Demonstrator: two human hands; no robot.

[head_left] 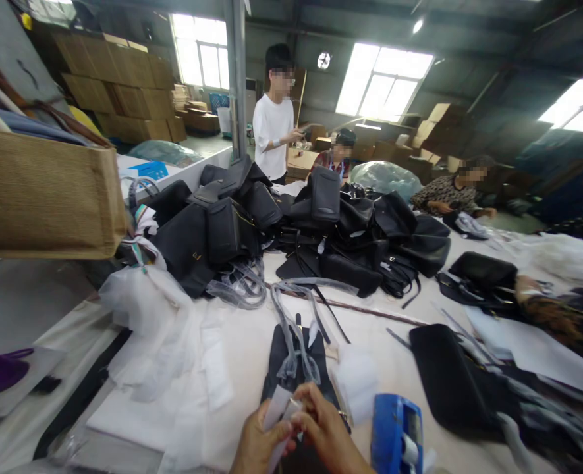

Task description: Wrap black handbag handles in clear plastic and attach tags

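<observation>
Both my hands are together low in the middle of the view, over a black leather bag [271, 355]. My left hand [259, 440] is closed on a strip of white wrapping [277, 403]. Fingers of my right hand [323, 421] pinch the same wrapping close to a small shiny part that I cannot make out. The bag's straps [291, 329] are covered in clear plastic and stretch away from me across the table. A blue tape dispenser [388, 428] stands right of my right hand, and a white foam sheet [358, 378] lies between it and the bag.
A heap of black bags [321, 224] spans the table's far side. Clear plastic bags [145, 316] lie at left, below a tan tote [49, 197]. Another black bag [449, 382] lies at right, near a co-worker's sleeve [562, 322]. Several people are beyond the heap.
</observation>
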